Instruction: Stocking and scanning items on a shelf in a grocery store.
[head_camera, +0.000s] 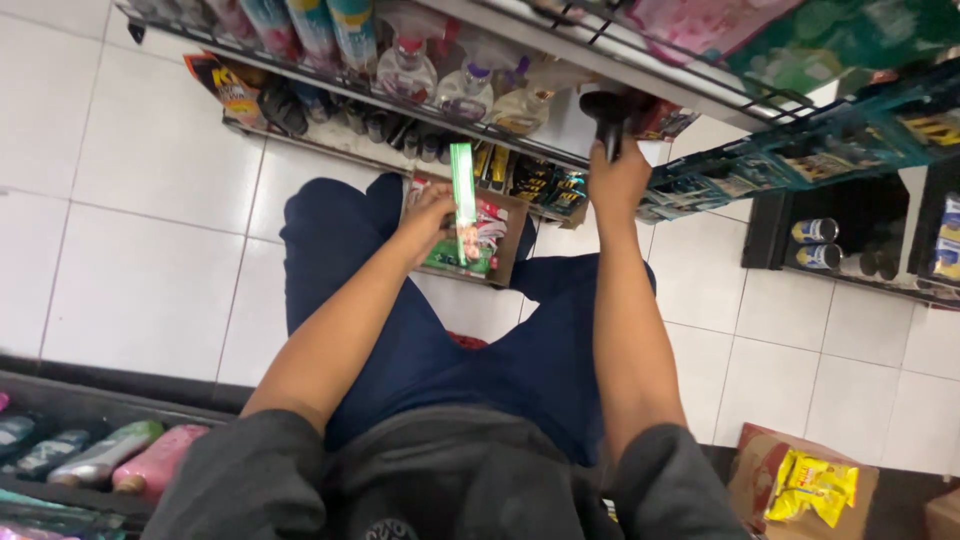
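Two hands at work: our left hand (432, 215) gripped a slim green box (463, 195) above the open carton (505, 240); our right hand (617, 180) clasped a black handheld device (607, 115), apparently mid-restocking.

Box (505, 240) below shelf (330, 95)

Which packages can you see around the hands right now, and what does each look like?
Slim green box: upright in the left hand.
Open brown carton: on the lap, holding green and red packs.
Spray bottles: wire shelf ahead, clear with coloured tops.
Black tool: in the right hand.
Yellow packets: brown box, floor right.
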